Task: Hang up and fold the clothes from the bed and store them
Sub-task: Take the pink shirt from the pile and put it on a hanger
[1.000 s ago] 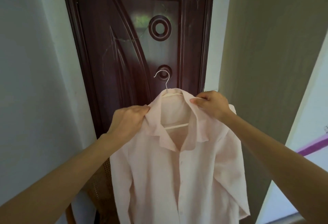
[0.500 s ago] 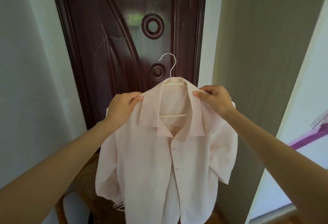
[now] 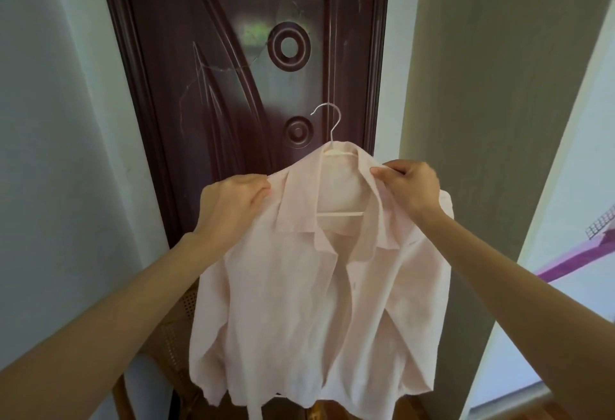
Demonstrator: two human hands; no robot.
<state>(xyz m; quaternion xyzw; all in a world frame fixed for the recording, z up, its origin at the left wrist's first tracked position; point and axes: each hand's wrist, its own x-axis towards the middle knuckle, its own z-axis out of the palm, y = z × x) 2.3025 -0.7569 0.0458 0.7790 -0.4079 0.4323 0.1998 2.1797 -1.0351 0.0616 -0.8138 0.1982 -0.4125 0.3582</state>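
A pale pink collared shirt (image 3: 309,313) hangs on a white hanger (image 3: 336,153) whose wire hook sticks up in front of a dark door. My left hand (image 3: 233,206) grips the shirt's left shoulder and the hanger end under it. On the other side, my right hand (image 3: 411,188) pinches the collar and right shoulder. The shirt is held up in the air, its front open and its hem bunched and swinging. The hanger's lower bar shows inside the neck opening; its ends are hidden by cloth.
A dark brown carved door (image 3: 253,63) stands straight ahead. White wall (image 3: 56,153) is on the left, a grey-green panel (image 3: 492,93) on the right. A wicker chair (image 3: 173,346) sits low behind the shirt. A window strip (image 3: 579,240) shows at far right.
The shirt and both hands have shifted right and slightly up against the door over the second. The hem has swung up and bunched. Both grips are unchanged.
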